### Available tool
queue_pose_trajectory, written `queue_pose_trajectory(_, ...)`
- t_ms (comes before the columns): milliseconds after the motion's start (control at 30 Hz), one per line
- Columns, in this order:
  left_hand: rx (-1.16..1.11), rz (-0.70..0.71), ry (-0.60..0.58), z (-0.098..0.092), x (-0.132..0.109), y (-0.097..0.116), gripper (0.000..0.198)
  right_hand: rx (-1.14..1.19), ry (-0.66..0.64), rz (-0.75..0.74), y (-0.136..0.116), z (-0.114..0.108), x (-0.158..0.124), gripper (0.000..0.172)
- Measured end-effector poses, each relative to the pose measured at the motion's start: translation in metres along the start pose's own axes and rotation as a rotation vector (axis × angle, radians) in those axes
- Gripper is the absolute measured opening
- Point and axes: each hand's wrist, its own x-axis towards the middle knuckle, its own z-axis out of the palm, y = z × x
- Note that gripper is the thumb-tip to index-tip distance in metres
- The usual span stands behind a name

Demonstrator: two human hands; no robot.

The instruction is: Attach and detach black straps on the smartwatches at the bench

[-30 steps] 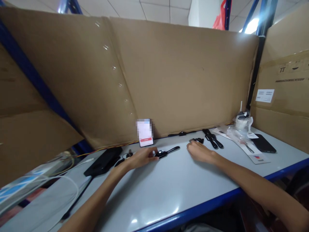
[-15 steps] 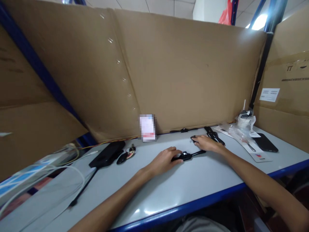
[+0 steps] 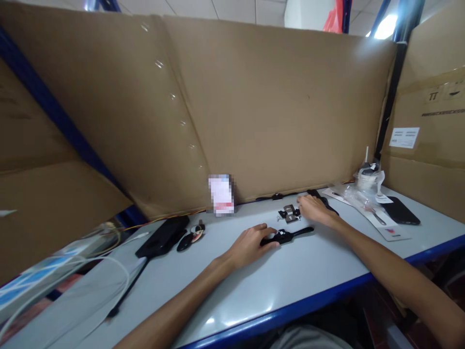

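My left hand [image 3: 250,244] lies on the grey table [image 3: 254,286] with its fingers pinched on the body of a black watch [image 3: 286,236]. The watch's strap points right. My right hand [image 3: 314,210] rests palm down further back, fingers flat and loosely together, over the near end of some black straps [image 3: 329,207]. A small metal and black part [image 3: 289,214] lies bare on the table just left of its fingertips. What lies under the right palm is hidden.
A blurred card [image 3: 221,195] leans on the cardboard wall [image 3: 254,106]. A black case [image 3: 163,236] and key fob [image 3: 191,236] lie left, cables [image 3: 72,261] beyond. At right lie a plastic bag [image 3: 363,203], a white wrapped container [image 3: 368,175] and a black phone [image 3: 401,211].
My left hand slid the watch right, toward the table's middle. My right hand moved back and right, uncovering the small metal part that it was on.
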Motion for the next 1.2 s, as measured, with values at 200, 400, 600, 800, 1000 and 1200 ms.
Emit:
queue_pose_trajectory(200,0.016,-0.005,-0.002,-0.002,0.0,0.002,0.039,0.087,-0.027,-0.138,-0.006,0.018,0.002,0.03)
queue_pose_trajectory(400,0.027,0.003,0.004,-0.003,0.0,0.004,0.039,0.353,0.08,-0.173,-0.009,0.026,0.015,0.04)
queue_pose_trajectory(600,0.01,0.008,0.021,-0.002,0.0,0.003,0.041,0.257,0.132,-0.179,-0.004,0.016,0.01,0.025)
queue_pose_trajectory(800,0.006,0.0,0.046,0.002,0.0,0.002,0.042,0.291,0.109,-0.337,-0.041,0.0,-0.02,0.015)
queue_pose_trajectory(1000,-0.028,0.004,0.043,0.001,0.001,0.003,0.038,0.162,-0.021,-0.45,-0.052,-0.003,-0.038,0.008)
queue_pose_trajectory(1200,-0.053,0.003,0.051,-0.002,0.0,0.001,0.043,0.165,-0.038,-0.525,-0.045,-0.003,-0.032,0.023)
